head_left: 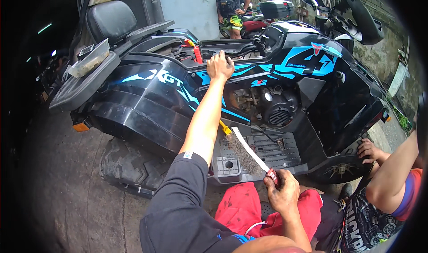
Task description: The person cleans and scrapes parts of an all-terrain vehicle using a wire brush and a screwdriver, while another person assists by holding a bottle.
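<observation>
A black quad bike (147,92) with blue and white decals stands side-on before me. My left hand (220,67) rests at the upper edge of its side panel (249,72); one finger points up, and the others curl over the rim. Lower down, my right hand (283,191) is closed round the red handle of a brush-like tool (250,149). This tool has a curved white back and a fringe of brownish bristles, held over the black footrest (278,148). A yellow piece (225,127) shows beside its far end, partly behind my left forearm.
Red and yellow parts (196,52) sit in the open bay under the removed seat. A clear plastic tray (90,59) lies on the rear rack. At right, another person (383,208) crouches with a hand by the front wheel. Someone (232,8) stands beyond the bike.
</observation>
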### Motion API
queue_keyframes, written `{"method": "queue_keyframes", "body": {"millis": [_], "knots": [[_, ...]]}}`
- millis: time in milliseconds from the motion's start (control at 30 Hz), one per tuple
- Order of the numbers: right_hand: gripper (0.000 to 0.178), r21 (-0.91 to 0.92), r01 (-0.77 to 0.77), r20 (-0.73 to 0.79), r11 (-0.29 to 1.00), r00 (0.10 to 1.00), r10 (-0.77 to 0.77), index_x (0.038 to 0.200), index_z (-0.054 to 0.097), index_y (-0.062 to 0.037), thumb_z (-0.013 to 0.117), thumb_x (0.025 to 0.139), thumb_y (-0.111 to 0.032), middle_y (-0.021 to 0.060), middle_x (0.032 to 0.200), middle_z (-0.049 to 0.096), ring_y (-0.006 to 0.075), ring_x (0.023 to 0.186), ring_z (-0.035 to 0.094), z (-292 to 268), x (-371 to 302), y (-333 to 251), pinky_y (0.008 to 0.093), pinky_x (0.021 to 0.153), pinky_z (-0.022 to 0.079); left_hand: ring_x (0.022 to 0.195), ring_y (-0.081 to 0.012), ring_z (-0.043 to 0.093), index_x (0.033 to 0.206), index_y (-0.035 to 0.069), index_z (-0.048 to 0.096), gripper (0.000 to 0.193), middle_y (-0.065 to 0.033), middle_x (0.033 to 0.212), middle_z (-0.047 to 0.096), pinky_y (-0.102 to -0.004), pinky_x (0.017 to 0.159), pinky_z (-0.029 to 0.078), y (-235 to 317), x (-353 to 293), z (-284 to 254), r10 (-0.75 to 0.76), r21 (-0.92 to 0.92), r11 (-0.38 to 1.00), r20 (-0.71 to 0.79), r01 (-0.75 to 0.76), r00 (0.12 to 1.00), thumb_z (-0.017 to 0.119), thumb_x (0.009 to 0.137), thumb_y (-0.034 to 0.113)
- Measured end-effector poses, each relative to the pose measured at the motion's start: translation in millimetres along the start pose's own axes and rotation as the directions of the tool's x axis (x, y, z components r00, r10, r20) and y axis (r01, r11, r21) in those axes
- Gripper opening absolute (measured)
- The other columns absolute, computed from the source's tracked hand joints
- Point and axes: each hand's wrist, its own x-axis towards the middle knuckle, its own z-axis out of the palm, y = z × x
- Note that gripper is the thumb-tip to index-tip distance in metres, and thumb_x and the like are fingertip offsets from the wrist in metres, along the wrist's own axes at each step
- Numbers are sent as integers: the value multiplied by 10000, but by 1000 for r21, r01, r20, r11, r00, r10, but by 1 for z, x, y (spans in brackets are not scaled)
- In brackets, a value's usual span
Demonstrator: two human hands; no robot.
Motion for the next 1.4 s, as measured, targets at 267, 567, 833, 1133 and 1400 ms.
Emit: {"method": "queue_keyframes", "body": {"millis": [267,567,833,1133,1400], "knots": [[272,111,81,-31,990,996,-78,948,670,-60,763,743,-213,85,810,618,298,717,634,-11,27,17,398,644,500,977,-338,621,1208,57,595,463,-174,1026,663,-457,892,447,6,-2,8,3,39,999,61,-6,998,528,857,351],[238,347,172,-91,922,985,-150,910,636,5,752,748,-124,119,765,596,275,642,582,0,35,15,371,600,463,1181,-395,510,1470,122,322,664,-208,1262,567,-489,1041,361,-17,29,-19,44,-277,960,237,25,970,546,874,311],[158,403,74,12,912,996,-86,901,631,30,707,794,-57,94,763,620,166,672,579,10,53,29,303,660,473,1155,-313,561,1319,183,543,513,-111,1180,641,-435,960,464,-15,65,-179,270,315,880,283,-355,920,598,837,351],[244,393,31,84,919,994,-70,1016,617,33,682,785,-15,96,848,604,161,744,584,24,69,54,296,697,477,989,-314,666,1223,126,635,502,-183,1081,679,-376,867,516,-56,22,-320,196,113,956,438,-270,877,677,805,400],[282,216,-107,294,970,955,40,989,649,-43,721,719,-75,103,830,599,244,687,597,26,42,57,351,662,491,877,-88,569,1239,15,617,416,-36,959,657,-237,815,451,-103,-2,-349,-96,-80,983,539,164,837,676,880,217]]}}
